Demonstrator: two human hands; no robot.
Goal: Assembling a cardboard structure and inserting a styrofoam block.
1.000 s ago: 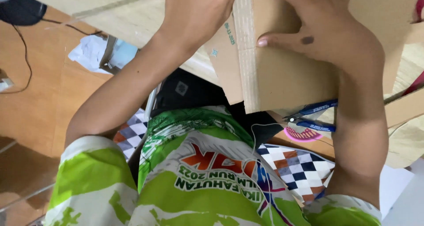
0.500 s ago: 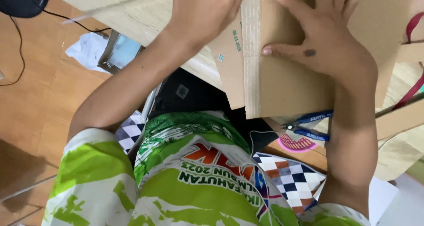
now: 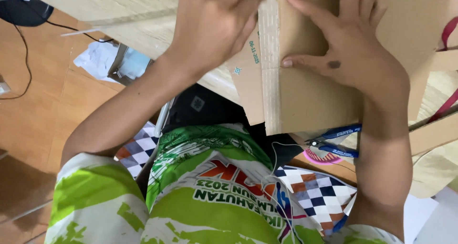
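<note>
Flat brown corrugated cardboard piece (image 3: 310, 96) lies on the pale wooden table (image 3: 119, 8), overhanging its near edge. Right hand (image 3: 348, 48) spread flat, pressing the cardboard. Left hand (image 3: 214, 27) curled at the cardboard's left edge, grip unclear. Blue-handled pliers (image 3: 334, 141) just below the cardboard

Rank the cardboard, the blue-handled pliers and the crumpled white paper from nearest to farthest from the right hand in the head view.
1. Cardboard: pressed under the right hand.
2. Blue-handled pliers: below it, beside the forearm.
3. Crumpled white paper: far across on the floor.
</note>
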